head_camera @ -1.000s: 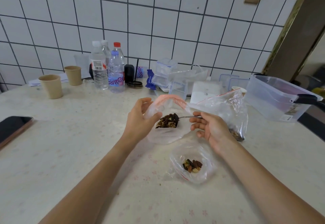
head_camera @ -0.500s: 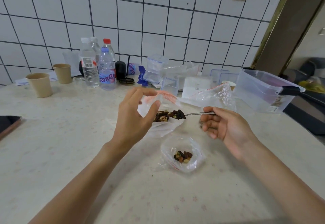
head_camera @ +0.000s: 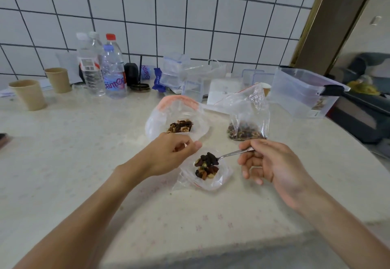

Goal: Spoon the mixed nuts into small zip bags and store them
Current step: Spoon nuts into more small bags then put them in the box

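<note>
While the right hand (head_camera: 274, 163) pinches the loaded spoon (head_camera: 223, 158) over the small bag (head_camera: 221, 177) | left hand (head_camera: 168, 154) fingers curled at its 10 o'clock rim, grip unclear.

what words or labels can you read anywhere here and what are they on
"Ganten", as best it reads, in white script on the blue label of the front water bottle; the first letter is unclear.
The same script, turned sideways and only partly shown, on the blue label behind it: not fully readable.
Label on the clear water bottle: too blurred to read.
Sticker on the clear plastic storage box: too small to read.
</note>
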Demonstrator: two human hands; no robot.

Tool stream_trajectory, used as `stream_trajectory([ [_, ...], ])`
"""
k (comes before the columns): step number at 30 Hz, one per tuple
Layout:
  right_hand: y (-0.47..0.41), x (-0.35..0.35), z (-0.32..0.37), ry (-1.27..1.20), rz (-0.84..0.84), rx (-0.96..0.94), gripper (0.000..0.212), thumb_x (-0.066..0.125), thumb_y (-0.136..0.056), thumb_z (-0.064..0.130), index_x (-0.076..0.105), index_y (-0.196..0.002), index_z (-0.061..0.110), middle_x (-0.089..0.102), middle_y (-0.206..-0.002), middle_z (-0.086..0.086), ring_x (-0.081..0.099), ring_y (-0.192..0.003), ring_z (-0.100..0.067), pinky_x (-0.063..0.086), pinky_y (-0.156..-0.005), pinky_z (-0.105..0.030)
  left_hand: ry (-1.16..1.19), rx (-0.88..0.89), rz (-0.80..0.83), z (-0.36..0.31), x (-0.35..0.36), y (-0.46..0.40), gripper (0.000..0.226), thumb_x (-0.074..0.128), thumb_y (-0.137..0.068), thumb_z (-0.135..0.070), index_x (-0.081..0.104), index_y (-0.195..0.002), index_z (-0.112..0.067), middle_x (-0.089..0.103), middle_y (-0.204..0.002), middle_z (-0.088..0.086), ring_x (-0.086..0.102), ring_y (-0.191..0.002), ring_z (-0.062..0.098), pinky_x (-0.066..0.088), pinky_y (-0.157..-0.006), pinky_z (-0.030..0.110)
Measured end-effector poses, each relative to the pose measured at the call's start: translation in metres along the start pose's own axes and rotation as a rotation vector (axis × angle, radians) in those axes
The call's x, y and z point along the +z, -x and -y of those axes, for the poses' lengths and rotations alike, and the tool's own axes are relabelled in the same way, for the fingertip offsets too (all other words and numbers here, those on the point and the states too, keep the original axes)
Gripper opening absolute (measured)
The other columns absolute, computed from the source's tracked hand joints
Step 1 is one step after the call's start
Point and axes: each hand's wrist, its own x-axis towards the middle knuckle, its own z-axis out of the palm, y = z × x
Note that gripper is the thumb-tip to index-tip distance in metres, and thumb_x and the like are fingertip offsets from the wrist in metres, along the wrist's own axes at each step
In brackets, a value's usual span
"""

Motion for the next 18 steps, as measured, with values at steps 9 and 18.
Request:
stream_trajectory([
  [9,0.025,0.014,0.007,0.775,0.281,-0.442,0.027,0.043,-0.107,0.041,0.068,-0.113,0.033,0.070,-0.097,0.013,0.067,-0.087,-0.015,0.052,-0.074,-0.028,0.190,0.014,-0.041,0.003,0.008,-0.007,0.015,0.069,-0.098,-0.035,0.076,-0.086,-0.030,0.063,-0.061,-0.019,0.050,-0.045,0.001,0.041,-0.047,0.014],
  [18,0.010,0.013,0.005,0.591,0.228,-0.427,0.025,0.046,-0.105,0.031,0.071,-0.108,0.031,0.072,-0.092,0.006,0.067,-0.081,-0.019,0.049,-0.067,-0.025,0.047,-0.108,-0.122,0.012,0.005,-0.006,0.020,0.067,-0.096,-0.045,0.075,-0.086,-0.029,0.070,-0.072,-0.010,0.065,-0.043,0.018,0.055,-0.048,0.029],
])
